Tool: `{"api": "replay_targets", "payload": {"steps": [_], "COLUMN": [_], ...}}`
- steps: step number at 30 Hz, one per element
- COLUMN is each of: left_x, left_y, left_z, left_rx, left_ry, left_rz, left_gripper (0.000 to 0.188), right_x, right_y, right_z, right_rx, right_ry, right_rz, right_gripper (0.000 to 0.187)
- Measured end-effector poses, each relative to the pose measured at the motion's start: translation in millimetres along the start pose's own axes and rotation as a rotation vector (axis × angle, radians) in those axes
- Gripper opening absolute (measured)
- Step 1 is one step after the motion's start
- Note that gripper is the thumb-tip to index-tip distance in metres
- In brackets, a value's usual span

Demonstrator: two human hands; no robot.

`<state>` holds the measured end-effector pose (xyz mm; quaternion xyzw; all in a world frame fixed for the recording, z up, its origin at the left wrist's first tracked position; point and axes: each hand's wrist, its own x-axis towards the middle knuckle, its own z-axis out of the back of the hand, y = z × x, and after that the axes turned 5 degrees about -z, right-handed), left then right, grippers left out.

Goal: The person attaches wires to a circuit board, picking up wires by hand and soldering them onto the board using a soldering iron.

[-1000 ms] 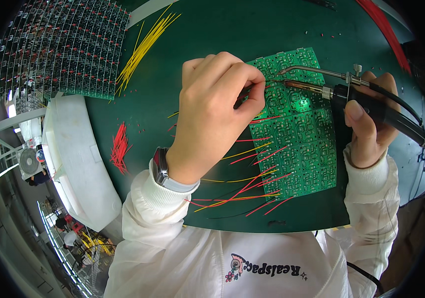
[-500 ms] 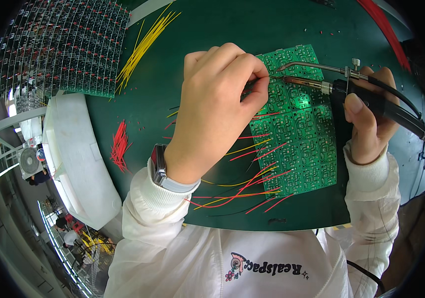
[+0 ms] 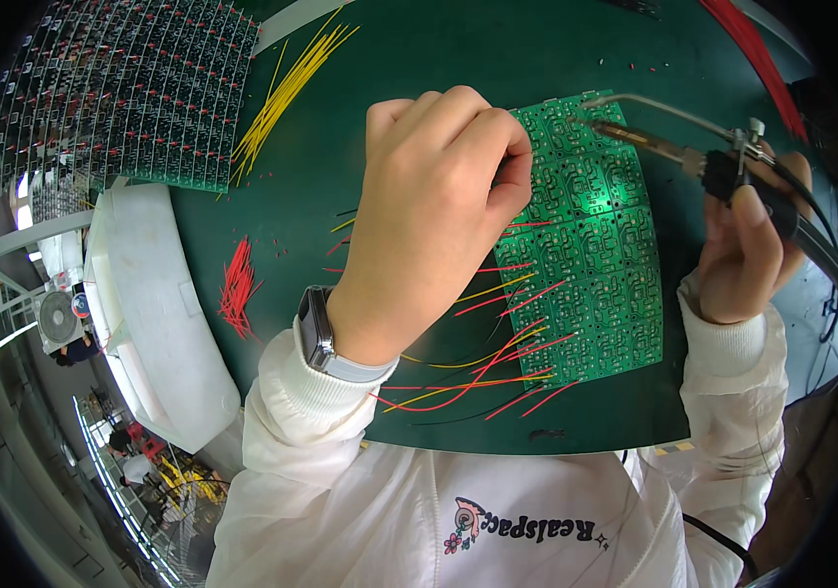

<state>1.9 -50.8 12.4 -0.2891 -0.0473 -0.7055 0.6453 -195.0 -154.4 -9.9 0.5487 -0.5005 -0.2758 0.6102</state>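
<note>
A green panel of circuit boards (image 3: 624, 284) lies on the bench in front of me. Red, yellow and black wires (image 3: 494, 288) stick out from its left side. My left hand (image 3: 433, 201) is over the panel's upper left edge, thumb and forefinger pinched together; whatever sits between them is hidden behind the hand. In my right hand (image 3: 747, 250) is a soldering iron (image 3: 776, 208) with a thin metal feed tube (image 3: 669, 110) clamped above it. Its tip is over the upper part of the panel, to the right of my left fingers; whether it touches I cannot tell.
At the upper left stands a large array of populated boards (image 3: 135, 93), with long yellow wires (image 3: 291, 93) beside it. Short red wires (image 3: 237, 289) lie in a pile near a white plastic bin (image 3: 169, 314). A red wire bundle (image 3: 762, 69) rests at the upper right.
The soldering iron in my right hand has moved to the right, away from my left fingertips. My left hand has shifted very slightly right and stays pinched.
</note>
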Motion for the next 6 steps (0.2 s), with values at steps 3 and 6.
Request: {"api": "replay_targets", "payload": {"steps": [3,6], "left_x": [-0.6,-0.5], "left_y": [-0.2,-1.7], "left_z": [0.5,1.2], "left_rx": [0.014,0.018], "left_ry": [0.008,0.013], "left_rz": [0.004,0.011], "left_gripper": [0.017,0.017], "right_x": [3.1,8.1], "right_y": [-0.1,2.3], "right_z": [1.3,1.1], "right_rx": [0.093,0.013], "right_ry": [-0.101,-0.189], "right_rz": [0.070,0.089], "right_gripper": [0.024,0.030]}}
